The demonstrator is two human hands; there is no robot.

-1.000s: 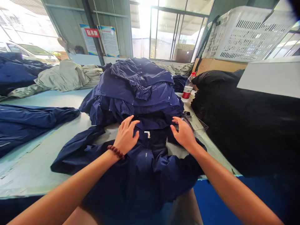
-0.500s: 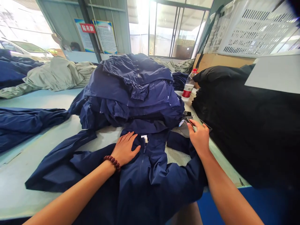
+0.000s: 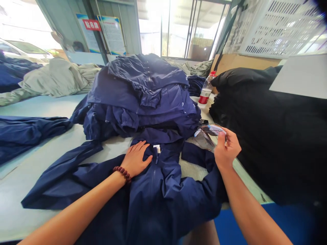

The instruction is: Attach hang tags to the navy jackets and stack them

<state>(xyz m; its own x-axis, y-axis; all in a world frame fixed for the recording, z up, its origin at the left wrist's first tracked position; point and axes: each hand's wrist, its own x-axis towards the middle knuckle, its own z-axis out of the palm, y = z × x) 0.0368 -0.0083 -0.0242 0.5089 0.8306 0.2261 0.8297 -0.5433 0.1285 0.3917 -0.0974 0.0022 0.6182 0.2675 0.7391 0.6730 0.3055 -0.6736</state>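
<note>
A navy zip jacket point(image 3: 153, 190) lies spread in front of me, its sleeves out to both sides. A small white label point(image 3: 156, 148) shows inside its collar, just above the zip pull. My left hand point(image 3: 136, 158) rests flat on the jacket beside the collar, fingers stretched out, holding nothing. Off to the right, my right hand point(image 3: 227, 146) is closed in a pinch on a small glossy hang tag point(image 3: 214, 129), lifted above the table. Thin dark cord and clear, shiny material trail from it towards a small black piece near the pile. Fine details there are blurred.
A tall pile of navy jackets point(image 3: 143, 88) stands just behind the spread one. A red-capped bottle point(image 3: 205, 90) is right of it, next to a large black garment stack point(image 3: 268, 136). Grey garments point(image 3: 58, 78) lie back left; a white plastic crate point(image 3: 268, 30) sits at upper right.
My right hand has pulled back to the right and turned, drawing the hang tag away from the small bundle by the pile. My left hand stays on the jacket.
</note>
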